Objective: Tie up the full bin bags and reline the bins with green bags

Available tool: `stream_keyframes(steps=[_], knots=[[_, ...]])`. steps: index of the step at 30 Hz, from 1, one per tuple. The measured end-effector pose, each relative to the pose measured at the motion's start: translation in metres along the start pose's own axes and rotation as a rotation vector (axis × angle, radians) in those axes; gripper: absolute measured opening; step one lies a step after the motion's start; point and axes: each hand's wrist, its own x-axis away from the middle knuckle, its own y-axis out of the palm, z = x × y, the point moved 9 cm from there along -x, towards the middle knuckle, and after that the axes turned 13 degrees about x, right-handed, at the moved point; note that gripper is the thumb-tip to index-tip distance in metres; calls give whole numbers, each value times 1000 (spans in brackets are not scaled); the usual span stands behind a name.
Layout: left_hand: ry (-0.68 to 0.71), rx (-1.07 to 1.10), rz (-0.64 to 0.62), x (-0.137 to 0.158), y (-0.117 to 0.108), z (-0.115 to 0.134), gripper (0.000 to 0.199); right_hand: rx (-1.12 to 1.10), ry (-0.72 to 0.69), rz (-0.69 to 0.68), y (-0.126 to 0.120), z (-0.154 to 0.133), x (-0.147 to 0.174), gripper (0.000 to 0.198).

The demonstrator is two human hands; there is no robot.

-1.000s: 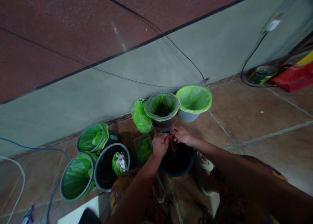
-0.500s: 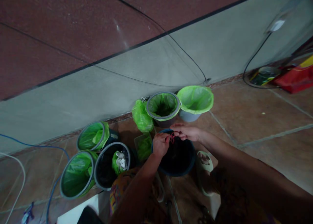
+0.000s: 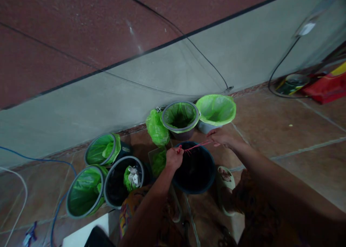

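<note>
A thin red string [image 3: 198,145] stretches between my two hands above a dark blue bucket [image 3: 195,189] standing between my feet. My left hand [image 3: 174,157] is closed on one end, over the bucket's left rim. Past the bucket's upper right rim, my right hand [image 3: 218,137] pinches the other end. Some loose strands stick out beside my left fingers. The inside of the bucket is too dark to make out.
By the wall stand a grey-rimmed bin [image 3: 180,129], a light bin with a green liner [image 3: 215,110] and a green bag [image 3: 157,128]. At left are two green-lined bins [image 3: 101,149] [image 3: 85,193] and a dark bin [image 3: 119,203] holding crumpled waste. A blue hose [image 3: 55,218] crosses the floor.
My right hand has moved right, away from my left, and the bunched red string is now drawn out between them. My left hand has shifted slightly left.
</note>
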Motion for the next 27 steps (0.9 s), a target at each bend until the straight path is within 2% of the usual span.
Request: stream_keyframes(steps=[4,6,8,10,12,19,22,27], knots=[[-40,-215,-47,5,-8,6,36,78,-19,48,-6,1,-5,8],[-62,-316,-113,6,-8,8,33,73,-30,33,-4,-2,-5,9],[-83,-325,-199,7,-4,9,36,51,-20,34,-4,-5,-2,11],[-117,-223,-272,7,3,6,39,15,-9,47,-5,-10,3,11],[-165,-55,-289,6,9,2,37,-36,-17,48,-4,-17,7,10],[-283,620,-158,7,34,-9,26,-226,-108,-7,4,-36,11,8],[-315,797,-110,10,41,-13,29,-304,-233,-43,6,-49,14,7],[-343,964,-70,10,40,-12,42,-349,-521,-135,11,-80,34,38]])
